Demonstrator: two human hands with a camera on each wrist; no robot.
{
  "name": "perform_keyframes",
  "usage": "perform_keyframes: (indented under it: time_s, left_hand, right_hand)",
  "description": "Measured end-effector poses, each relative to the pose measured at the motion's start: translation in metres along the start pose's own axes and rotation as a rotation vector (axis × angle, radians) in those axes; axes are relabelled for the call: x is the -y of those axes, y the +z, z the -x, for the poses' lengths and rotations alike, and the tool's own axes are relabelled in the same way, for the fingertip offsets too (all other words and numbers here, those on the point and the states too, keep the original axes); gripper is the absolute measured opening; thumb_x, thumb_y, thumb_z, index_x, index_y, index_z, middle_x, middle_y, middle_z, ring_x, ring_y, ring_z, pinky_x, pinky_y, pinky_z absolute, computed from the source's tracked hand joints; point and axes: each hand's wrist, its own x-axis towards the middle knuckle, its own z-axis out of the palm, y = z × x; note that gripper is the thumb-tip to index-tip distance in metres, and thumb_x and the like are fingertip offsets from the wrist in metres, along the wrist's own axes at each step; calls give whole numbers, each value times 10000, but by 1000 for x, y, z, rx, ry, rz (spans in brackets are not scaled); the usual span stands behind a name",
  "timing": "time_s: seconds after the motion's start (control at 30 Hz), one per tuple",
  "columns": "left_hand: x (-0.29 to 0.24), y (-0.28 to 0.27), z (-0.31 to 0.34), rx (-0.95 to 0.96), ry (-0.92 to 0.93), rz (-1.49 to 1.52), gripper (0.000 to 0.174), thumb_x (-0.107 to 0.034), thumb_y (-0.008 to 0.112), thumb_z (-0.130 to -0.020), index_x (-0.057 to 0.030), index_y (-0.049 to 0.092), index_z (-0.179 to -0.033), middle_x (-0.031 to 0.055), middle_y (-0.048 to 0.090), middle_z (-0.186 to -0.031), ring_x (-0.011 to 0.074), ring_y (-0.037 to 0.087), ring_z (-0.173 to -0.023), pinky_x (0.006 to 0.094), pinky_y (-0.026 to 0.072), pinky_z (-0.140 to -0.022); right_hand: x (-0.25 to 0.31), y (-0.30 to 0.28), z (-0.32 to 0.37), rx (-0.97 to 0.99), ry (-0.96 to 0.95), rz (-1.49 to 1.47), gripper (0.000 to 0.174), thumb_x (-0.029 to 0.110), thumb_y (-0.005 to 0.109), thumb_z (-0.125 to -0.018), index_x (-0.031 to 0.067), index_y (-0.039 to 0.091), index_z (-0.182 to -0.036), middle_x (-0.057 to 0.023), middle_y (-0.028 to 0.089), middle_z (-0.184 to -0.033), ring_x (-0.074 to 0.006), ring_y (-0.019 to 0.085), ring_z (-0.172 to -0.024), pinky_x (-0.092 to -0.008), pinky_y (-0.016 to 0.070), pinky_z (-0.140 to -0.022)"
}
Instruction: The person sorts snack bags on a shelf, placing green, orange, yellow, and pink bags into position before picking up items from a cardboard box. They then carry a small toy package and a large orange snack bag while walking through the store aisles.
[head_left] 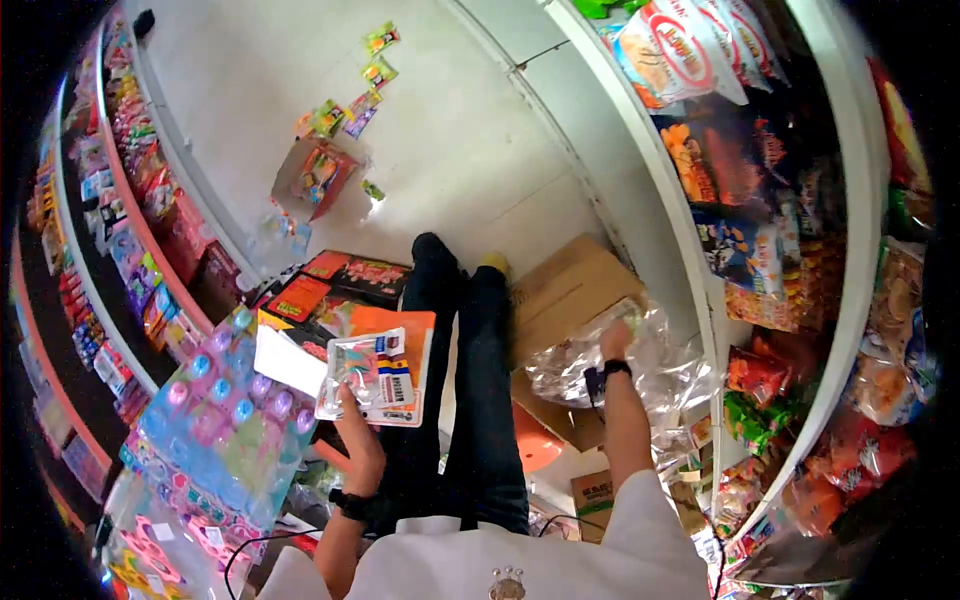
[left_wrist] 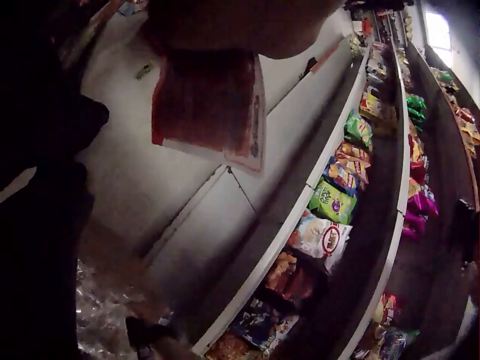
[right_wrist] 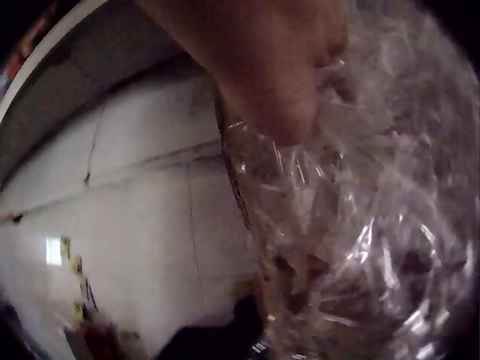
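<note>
In the head view my left hand [head_left: 360, 450] holds flat packets by their near edge, thumb on top: a small one with a clear window and a blue-yellow label [head_left: 375, 370] lies over a larger orange packet [head_left: 420, 335]. The left wrist view shows the back of the orange packet [left_wrist: 206, 105], dark red in the shade, below the left hand [left_wrist: 232, 26]. My right hand [head_left: 617, 342] grips crumpled clear plastic [head_left: 655, 375] over an open cardboard box [head_left: 570, 285]. Up close, the right hand [right_wrist: 277, 82] has curled fingers partly hidden in the plastic [right_wrist: 375, 225].
Snack shelves [head_left: 690, 290] curve along the right, and more shelves [head_left: 150, 260] line the left. A pack of bottles with coloured caps [head_left: 215, 430] stands beside my left arm. Ahead on the floor lie an open red box [head_left: 325, 180] and several small packets [head_left: 380, 72].
</note>
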Motion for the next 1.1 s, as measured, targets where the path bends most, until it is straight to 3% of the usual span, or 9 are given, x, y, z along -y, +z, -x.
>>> perform_keyframes:
  time_s: [0.1,0.17,0.23,0.3,0.37,0.47,0.5,0.97,1.1]
  left_hand:
    - [-10,22,28,-93,-52,-122,345,-307,475,-934,-47,475,-1160,3,581,-919,43,535,-658,181,407,-491]
    - [-4,17,28,-77,-80,-103,400,-319,501,-921,-28,467,-1193,41,575,-1034,112,567,-825,244,463,-667]
    - [-8,20,33,-93,-99,-152,427,-325,491,-926,-13,456,-1214,64,558,-1106,147,571,-933,277,481,-781]
    - [-5,20,31,-61,-93,-93,358,-353,484,-923,-58,489,-1126,-3,565,-863,69,518,-647,217,354,-495]
    - [-5,21,30,-48,-99,-41,331,-370,479,-922,-80,506,-1080,-35,567,-739,31,489,-502,187,289,-351]
    - [-18,23,27,-43,-85,-2,338,-376,475,-922,-77,504,-1076,-29,561,-735,33,485,-498,188,290,-349]
    - [-24,27,28,-30,-52,-7,339,-375,476,-922,-74,501,-1076,-27,558,-734,34,484,-497,188,293,-349]
    - [-149,21,-37,-121,-144,278,302,-366,460,-932,-76,539,-946,-21,549,-671,41,473,-486,189,316,-378]
    - [-181,3,-73,-222,-142,361,293,-358,458,-934,-76,528,-971,-19,549,-669,42,466,-474,191,314,-370]
  right_hand:
    - [7,-6,-14,-161,171,-132,238,186,660,-667,11,616,-821,-196,619,-856,-353,591,-796,-436,460,-736]
    - [1,32,3,-365,86,-66,376,209,691,-655,-15,577,-934,-213,607,-914,-356,584,-838,-440,451,-761]
    - [19,36,41,186,105,-282,820,437,671,-705,-38,344,-1289,-321,422,-1240,-401,432,-1150,-460,353,-956]
    - [28,28,72,706,-103,-142,943,538,649,-686,-1,273,-1362,-367,271,-1333,-464,258,-1263,-424,192,-1082]
    - [19,70,103,600,-315,49,858,460,665,-709,3,313,-1344,-293,363,-1318,-436,390,-1190,-428,340,-1001]
    - [27,71,115,703,-70,-939,691,348,620,-783,-1,356,-1318,-190,485,-1245,-359,523,-1067,-414,459,-853]
    - [2,127,121,608,-228,-752,423,216,535,-849,9,472,-1213,-113,604,-1065,-268,603,-907,-368,495,-709]
    - [-3,-95,59,1235,386,-1089,270,254,458,-914,34,557,-1033,-113,624,-865,-227,612,-865,-367,498,-722]
    - [112,-170,44,908,271,-1093,300,279,494,-893,16,578,-1010,-117,618,-914,-197,596,-846,-327,478,-728]
